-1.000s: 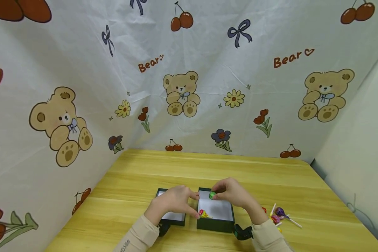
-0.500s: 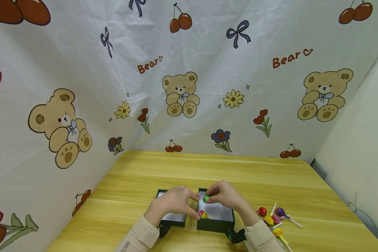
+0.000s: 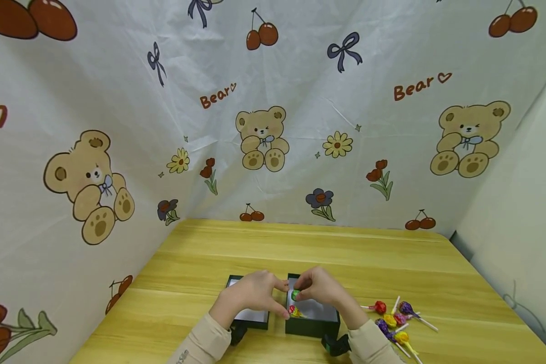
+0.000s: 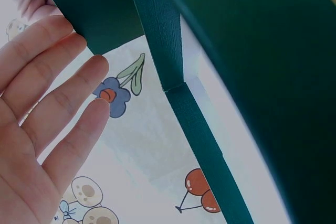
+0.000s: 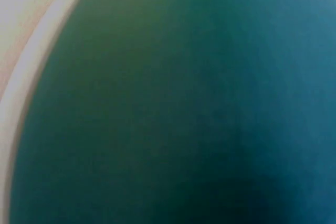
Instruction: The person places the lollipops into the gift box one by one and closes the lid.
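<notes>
A dark green box [image 3: 311, 327] with a white inside sits at the front middle of the table. Over it, my right hand [image 3: 322, 290] pinches a green-wrapped lollipop [image 3: 295, 294] near the box's left side. A red and yellow lollipop [image 3: 293, 310] lies inside, at the front left corner. My left hand [image 3: 255, 292] reaches to the box's left edge, thumb and fingers spread apart; whether it touches the wall I cannot tell. In the left wrist view its fingers [image 4: 68, 106] look straight and hold nothing. Dark green box wall [image 5: 173, 98] fills the right wrist view, hiding the right fingers.
A second shallow green tray-like piece [image 3: 251, 324], white inside, lies left of the box, partly under the left hand. Several lollipops lie right of the box, among them a red one [image 3: 380, 307] and a yellow one [image 3: 402, 337]. A patterned cloth [image 3: 291, 192] hangs behind.
My right hand has moved left and slightly toward the front, carrying the green lollipop to the box's left side. More of the loose lollipops show. The left hand stays in place.
</notes>
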{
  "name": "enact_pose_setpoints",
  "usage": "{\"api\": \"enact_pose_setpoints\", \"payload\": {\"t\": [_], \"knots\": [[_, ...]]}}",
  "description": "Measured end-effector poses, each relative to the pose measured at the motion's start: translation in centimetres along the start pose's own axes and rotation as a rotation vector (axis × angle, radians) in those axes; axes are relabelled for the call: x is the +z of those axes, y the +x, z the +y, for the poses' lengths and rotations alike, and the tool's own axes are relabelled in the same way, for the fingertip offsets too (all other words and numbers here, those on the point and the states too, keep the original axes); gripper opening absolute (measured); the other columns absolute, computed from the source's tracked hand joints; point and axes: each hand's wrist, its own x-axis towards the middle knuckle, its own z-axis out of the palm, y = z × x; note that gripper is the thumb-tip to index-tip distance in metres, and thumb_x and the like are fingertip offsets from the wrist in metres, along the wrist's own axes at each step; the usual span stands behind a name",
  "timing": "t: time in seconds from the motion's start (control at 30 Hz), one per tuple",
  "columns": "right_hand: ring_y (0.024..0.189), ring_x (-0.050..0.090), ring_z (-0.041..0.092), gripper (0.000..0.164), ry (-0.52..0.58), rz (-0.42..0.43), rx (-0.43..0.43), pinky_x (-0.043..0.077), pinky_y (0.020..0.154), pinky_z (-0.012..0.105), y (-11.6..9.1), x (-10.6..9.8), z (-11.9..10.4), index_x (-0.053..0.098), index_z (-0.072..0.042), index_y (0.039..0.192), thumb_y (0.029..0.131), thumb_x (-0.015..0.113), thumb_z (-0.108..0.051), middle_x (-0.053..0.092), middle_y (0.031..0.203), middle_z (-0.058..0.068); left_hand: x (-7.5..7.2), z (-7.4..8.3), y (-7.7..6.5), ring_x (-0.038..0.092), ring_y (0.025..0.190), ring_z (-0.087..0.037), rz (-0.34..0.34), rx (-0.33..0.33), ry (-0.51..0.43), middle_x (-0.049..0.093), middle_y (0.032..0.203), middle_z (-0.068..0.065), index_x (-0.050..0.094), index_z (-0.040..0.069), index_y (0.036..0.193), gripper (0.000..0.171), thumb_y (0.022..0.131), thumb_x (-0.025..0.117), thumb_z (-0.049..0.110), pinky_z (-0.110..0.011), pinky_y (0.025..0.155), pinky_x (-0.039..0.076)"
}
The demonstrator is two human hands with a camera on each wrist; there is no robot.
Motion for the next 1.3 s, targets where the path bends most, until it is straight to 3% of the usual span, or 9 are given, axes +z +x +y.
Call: {"api": "enact_pose_setpoints", "payload": {"t": [0.23, 0.57, 0.8, 1.3], "knots": [[0.079, 0.071, 0.020, 0.010, 0.046, -0.023, 0.010, 0.059, 0.071, 0.038, 0.2, 0.4, 0.1, 0.074, 0.005, 0.093, 0.085, 0.070, 0.010, 0.074, 0.090, 0.016, 0.1, -0.1, 0.1, 0.019, 0.042, -0.006, 0.002, 0.007, 0.004, 0.067, 0.132, 0.009, 0.070, 0.021, 0.129, 0.057, 0.080, 0.082, 0.047, -0.022, 0.048, 0.033], [0.074, 0.069, 0.016, 0.009, 0.018, -0.011, 0.034, 0.058, 0.068, 0.036, 0.5, 1.0, 0.8, 0.074, 0.004, 0.090, 0.082, 0.074, 0.008, 0.073, 0.086, 0.012, 0.2, -0.3, 0.2, 0.016, 0.040, -0.006, 0.003, 0.016, 0.006, 0.067, 0.131, 0.009, 0.068, 0.022, 0.132, 0.059, 0.081, 0.081, 0.048, -0.022, 0.042, 0.026], [0.076, 0.069, 0.020, 0.010, 0.004, -0.024, 0.038, 0.059, 0.069, 0.038, 0.8, 1.3, 0.9, 0.074, 0.004, 0.090, 0.081, 0.075, 0.009, 0.072, 0.085, 0.011, 0.2, -0.3, 0.1, 0.018, 0.039, -0.006, 0.009, 0.016, 0.021, 0.070, 0.126, 0.011, 0.069, 0.022, 0.131, 0.058, 0.080, 0.081, 0.049, -0.022, 0.043, 0.027], [0.074, 0.068, 0.018, 0.007, -0.023, -0.017, 0.079, 0.058, 0.068, 0.037, 0.6, 1.5, 0.8, 0.076, 0.003, 0.090, 0.084, 0.073, 0.007, 0.073, 0.083, 0.013, 0.2, 0.0, 0.0, 0.020, 0.042, -0.005, 0.006, 0.002, 0.008, 0.067, 0.132, 0.009, 0.070, 0.021, 0.130, 0.058, 0.080, 0.082, 0.048, -0.021, 0.048, 0.031]]}}
